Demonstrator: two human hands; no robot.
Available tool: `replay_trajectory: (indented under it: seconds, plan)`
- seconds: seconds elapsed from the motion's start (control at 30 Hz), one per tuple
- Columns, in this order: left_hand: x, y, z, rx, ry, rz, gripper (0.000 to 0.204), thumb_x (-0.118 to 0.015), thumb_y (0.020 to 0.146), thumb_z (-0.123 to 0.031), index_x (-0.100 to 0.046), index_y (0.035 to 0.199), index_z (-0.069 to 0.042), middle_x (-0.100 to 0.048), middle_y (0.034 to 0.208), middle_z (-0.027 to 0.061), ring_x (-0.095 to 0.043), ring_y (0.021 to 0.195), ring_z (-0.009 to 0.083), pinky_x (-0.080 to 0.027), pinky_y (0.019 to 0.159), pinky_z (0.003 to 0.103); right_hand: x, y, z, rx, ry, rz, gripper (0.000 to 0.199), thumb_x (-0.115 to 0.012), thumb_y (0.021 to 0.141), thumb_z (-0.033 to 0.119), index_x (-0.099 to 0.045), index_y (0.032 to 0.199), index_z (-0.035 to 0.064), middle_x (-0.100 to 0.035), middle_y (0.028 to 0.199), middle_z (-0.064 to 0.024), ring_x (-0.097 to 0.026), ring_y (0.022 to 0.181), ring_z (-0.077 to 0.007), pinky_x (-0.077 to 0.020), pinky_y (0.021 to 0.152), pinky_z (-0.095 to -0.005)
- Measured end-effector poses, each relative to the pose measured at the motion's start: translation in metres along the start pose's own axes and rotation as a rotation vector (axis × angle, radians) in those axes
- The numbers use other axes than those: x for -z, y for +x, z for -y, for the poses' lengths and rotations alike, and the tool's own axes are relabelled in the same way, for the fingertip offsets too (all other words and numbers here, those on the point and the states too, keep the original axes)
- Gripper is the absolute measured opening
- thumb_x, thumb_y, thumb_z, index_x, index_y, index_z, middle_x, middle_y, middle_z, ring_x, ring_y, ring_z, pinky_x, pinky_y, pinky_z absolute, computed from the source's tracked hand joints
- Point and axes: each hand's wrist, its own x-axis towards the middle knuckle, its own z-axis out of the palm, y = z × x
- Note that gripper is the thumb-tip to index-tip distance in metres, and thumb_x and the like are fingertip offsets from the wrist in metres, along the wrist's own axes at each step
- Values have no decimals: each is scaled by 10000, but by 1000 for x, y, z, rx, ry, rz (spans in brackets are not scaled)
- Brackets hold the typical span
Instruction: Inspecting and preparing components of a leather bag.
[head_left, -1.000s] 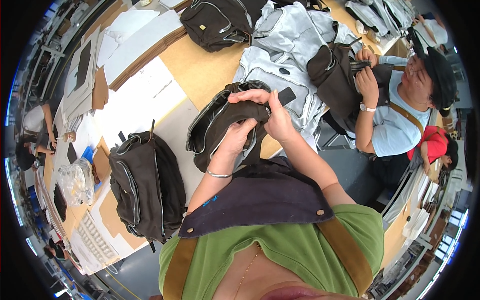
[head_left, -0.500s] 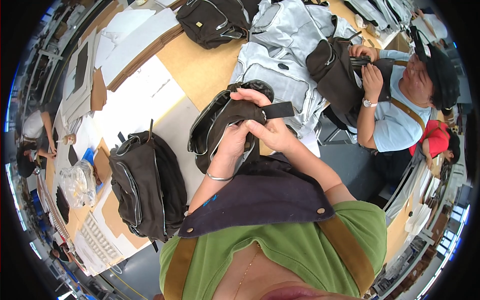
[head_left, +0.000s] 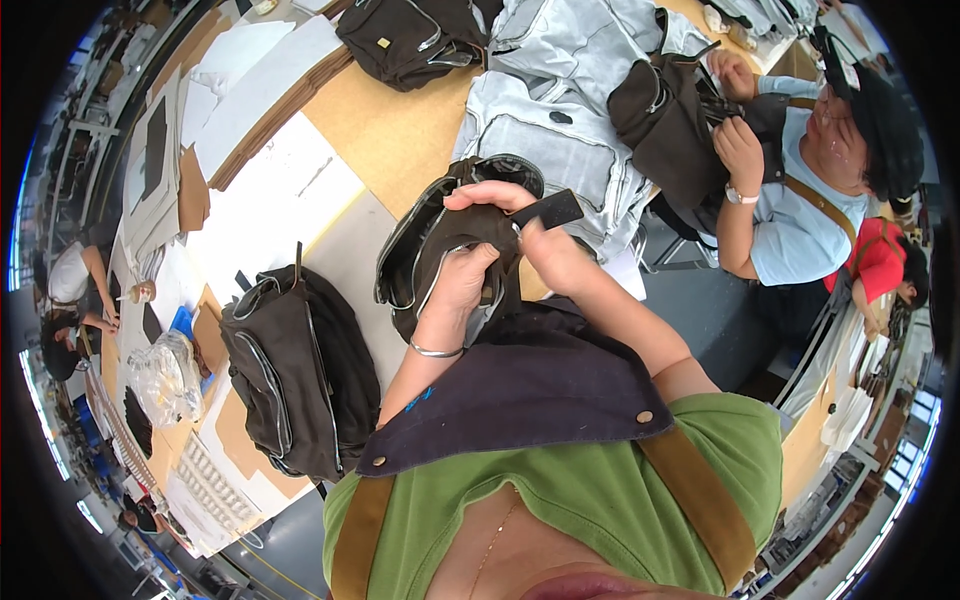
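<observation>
Two hands work over the wooden table (head_left: 390,135). Above its near edge I hold a dark brown bag (head_left: 440,255): my left hand (head_left: 462,285) grips its fabric, fingers curled shut, my right hand (head_left: 545,245) pinches its black strap (head_left: 548,210) closed.

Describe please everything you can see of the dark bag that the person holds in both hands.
The dark bag is dark brown, of what looks like canvas, with silver zippers along its curved edges. It is held up above the wooden table, with its open compartments turned toward the person. The left hand grips its lower middle; the right hand pinches fabric at the top, where a flat black strap end sticks out. Its base is against the person's dark apron.
</observation>
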Motion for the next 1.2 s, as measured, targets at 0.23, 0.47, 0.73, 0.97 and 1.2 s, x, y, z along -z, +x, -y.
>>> replay_trajectory:
  seconds: [0.23,0.47,0.73,0.97,1.2]
  plan:
    - [-7,4,2,-116,-52,2,322,-649,784,-124,-537,1061,-2,-560,1033,39,-523,925,134,-417,816,270,-3,-2,-3,-74,396,-107,532,-172,950,404,-456,1160,5,-517,1152,-135,-451,1126,-215,-333,973,-351]
    - [3,0,8,-49,89,-62,272,-642,778,-102,-568,1016,5,-583,992,50,-545,878,132,-437,781,262,-5,-3,1,-61,241,-105,520,-192,951,392,-475,1145,2,-501,1182,-139,-443,1137,-230,-321,982,-363]
    - [-8,-7,-3,34,67,-60,292,-637,768,-65,-552,1037,9,-585,1001,63,-556,886,144,-442,793,283,-8,-9,5,-84,222,-168,518,-231,948,392,-461,1182,-8,-499,1180,-143,-458,1120,-226,-334,966,-350]
    - [-5,-3,8,-6,44,48,260,-594,823,-108,-549,1058,-8,-569,1023,33,-519,938,122,-407,829,261,-2,-9,6,-202,436,-227,598,-155,941,441,-452,1194,-13,-503,1176,-143,-474,1092,-209,-364,947,-331]
    - [-27,-12,-1,-35,69,-33,247,-554,854,-120,-540,1066,5,-569,1036,50,-532,927,135,-422,818,272,-4,-10,4,-194,345,-198,614,-119,946,423,-499,1150,-14,-508,1178,-129,-459,1106,-209,-339,971,-331]
